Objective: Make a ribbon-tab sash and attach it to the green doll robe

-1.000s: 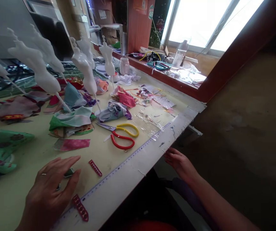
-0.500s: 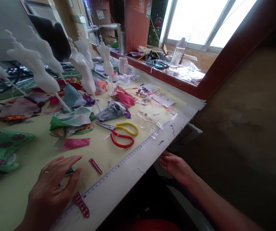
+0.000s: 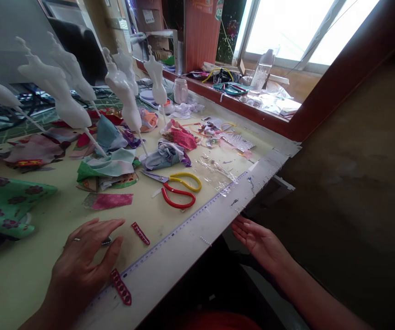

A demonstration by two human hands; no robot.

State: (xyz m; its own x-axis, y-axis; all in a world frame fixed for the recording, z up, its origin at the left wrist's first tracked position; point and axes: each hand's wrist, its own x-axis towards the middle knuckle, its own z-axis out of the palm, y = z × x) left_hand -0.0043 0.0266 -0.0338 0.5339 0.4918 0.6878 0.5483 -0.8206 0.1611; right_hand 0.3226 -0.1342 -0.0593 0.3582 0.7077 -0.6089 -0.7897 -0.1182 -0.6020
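Curving over the worktop [image 3: 169, 266], my left hand [image 3: 89, 261] has its thumb spread away from the fingers, with a small dark beaded piece [image 3: 107, 240] partly showing behind them; I cannot tell whether I am gripping it. Just beside my thumb, the nearer red strip [image 3: 120, 287], with a row of dark spots, lies slantwise at the ruler [image 3: 173, 234]. The farther red strip [image 3: 140, 233] lies flat, a little beyond my fingertips and apart from them. Over on the right, my right hand [image 3: 254, 236] is palm up at the front edge, its fingers loosely extended and not pinched together, the tips close to the underside. A short bead chain [image 3: 206, 241] rests on the pale border between my hands. Past them I see a pink fabric piece [image 3: 113, 200], scissors [image 3: 180, 192] with one yellow and one red handle, and, to the left, green flowered cloth [image 3: 8, 201]. Clear plastic [image 3: 216, 172] lies right of the scissors. Farther back, white dress forms [image 3: 58, 96] lean above heaped fabric scraps [image 3: 111, 162], with a jar [image 3: 180, 90] behind and a clear bottle [image 3: 262, 71] on the window ledge [image 3: 242, 107].
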